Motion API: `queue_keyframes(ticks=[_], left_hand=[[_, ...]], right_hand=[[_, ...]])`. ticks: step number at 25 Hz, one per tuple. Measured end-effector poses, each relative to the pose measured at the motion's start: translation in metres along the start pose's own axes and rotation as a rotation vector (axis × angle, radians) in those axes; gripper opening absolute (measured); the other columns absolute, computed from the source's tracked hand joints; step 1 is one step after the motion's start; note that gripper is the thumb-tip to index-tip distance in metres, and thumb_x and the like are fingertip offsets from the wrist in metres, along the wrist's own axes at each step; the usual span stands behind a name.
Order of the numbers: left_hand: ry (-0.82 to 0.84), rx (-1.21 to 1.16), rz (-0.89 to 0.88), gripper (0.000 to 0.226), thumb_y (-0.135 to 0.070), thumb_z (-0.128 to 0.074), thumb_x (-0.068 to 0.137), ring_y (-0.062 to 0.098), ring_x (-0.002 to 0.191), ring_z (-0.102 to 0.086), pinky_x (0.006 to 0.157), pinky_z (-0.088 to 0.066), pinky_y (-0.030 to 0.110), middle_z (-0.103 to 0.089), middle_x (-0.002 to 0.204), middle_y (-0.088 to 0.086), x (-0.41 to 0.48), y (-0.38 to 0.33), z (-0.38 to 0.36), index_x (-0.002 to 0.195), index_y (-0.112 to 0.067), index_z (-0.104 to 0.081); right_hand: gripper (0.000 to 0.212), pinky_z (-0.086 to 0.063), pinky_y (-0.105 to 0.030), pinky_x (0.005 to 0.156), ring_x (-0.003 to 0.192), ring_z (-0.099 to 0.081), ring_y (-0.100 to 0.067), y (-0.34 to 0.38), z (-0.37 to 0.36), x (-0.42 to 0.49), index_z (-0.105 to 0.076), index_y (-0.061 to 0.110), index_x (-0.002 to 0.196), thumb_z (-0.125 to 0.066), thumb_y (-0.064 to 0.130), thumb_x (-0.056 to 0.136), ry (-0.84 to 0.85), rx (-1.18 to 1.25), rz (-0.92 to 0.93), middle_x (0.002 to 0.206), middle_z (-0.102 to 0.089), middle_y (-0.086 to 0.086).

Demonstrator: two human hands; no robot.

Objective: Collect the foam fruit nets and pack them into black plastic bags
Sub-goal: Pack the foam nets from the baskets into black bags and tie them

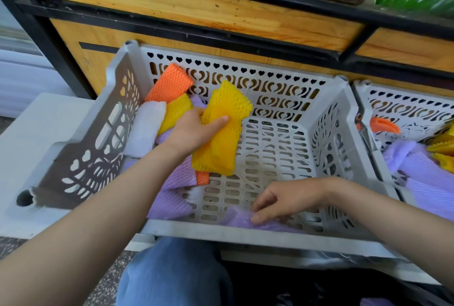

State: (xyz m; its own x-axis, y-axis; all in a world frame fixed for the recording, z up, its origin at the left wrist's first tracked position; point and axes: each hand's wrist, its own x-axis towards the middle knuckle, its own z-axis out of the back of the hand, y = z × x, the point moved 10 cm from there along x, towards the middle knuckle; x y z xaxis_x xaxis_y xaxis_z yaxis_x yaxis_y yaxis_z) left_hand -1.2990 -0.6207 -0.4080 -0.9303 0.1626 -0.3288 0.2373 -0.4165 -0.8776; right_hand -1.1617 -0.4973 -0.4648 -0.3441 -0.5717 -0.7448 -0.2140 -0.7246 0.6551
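A white perforated crate (270, 148) holds foam fruit nets. My left hand (194, 131) grips a bunch of them above the crate's left half: a large yellow net (221, 138) in front, with an orange net (169, 83), a white net (145, 131) and a lilac one fanning out behind. My right hand (282, 201) pinches a lilac net (248, 222) lying at the crate's near wall. More lilac nets (172, 195) lie on the crate floor at the left. The black plastic bag (307, 288) lies dark below the crate, between my knees.
A second white crate (403, 106) with lilac, yellow and orange nets stands at the right. A wooden shelf unit with a black metal frame (196, 10) rises behind both crates. A white box (32, 146) sits left of the crate. My blue-trousered knee (172, 276) is below.
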Motion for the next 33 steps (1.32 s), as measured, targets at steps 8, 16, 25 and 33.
queue_keyframes(ticks=[8,16,25,33], left_hand=[[-0.065,0.146,-0.01,0.043,-0.04,-0.061,0.088,0.022,0.095,-0.053,0.08,-0.045,0.034,-0.055,0.103,0.006,-0.007,0.001,0.003,0.114,-0.008,-0.051],[0.089,-0.128,-0.143,0.024,-0.027,-0.059,0.091,0.02,0.096,-0.058,0.079,-0.049,0.032,-0.06,0.103,0.002,-0.065,-0.053,-0.027,0.111,-0.015,-0.052],[0.241,-0.237,-0.21,0.05,-0.038,-0.065,0.085,0.006,0.088,-0.061,0.066,-0.051,0.019,-0.061,0.108,-0.003,-0.142,-0.101,-0.072,0.121,-0.012,-0.042],[0.621,-0.605,-0.437,0.05,-0.025,-0.054,0.086,0.023,0.114,-0.058,0.099,-0.048,0.037,-0.059,0.126,0.013,-0.212,-0.141,-0.151,0.13,-0.002,-0.045]], right_hand=[[0.014,-0.052,-0.012,0.07,0.075,-0.063,0.01,0.065,0.08,-0.073,-0.06,0.029,0.094,-0.057,0.017,0.089,-0.837,0.089,0.313,0.084,-0.067,0.018],[0.016,-0.05,-0.025,0.075,0.091,-0.062,-0.015,0.066,0.087,-0.135,-0.057,0.012,0.107,-0.056,0.02,0.093,-1.308,0.449,0.412,0.102,-0.064,-0.004],[0.009,-0.039,-0.003,0.063,0.077,-0.05,0.002,0.056,0.04,-0.214,-0.052,0.017,0.09,-0.06,0.021,0.091,-1.559,0.31,0.419,0.085,-0.053,0.01],[0.057,-0.054,-0.029,0.085,0.097,-0.068,-0.013,0.02,-0.044,-0.257,-0.059,0.018,0.116,-0.064,0.047,0.068,-1.186,0.697,0.518,0.109,-0.07,0.001]])
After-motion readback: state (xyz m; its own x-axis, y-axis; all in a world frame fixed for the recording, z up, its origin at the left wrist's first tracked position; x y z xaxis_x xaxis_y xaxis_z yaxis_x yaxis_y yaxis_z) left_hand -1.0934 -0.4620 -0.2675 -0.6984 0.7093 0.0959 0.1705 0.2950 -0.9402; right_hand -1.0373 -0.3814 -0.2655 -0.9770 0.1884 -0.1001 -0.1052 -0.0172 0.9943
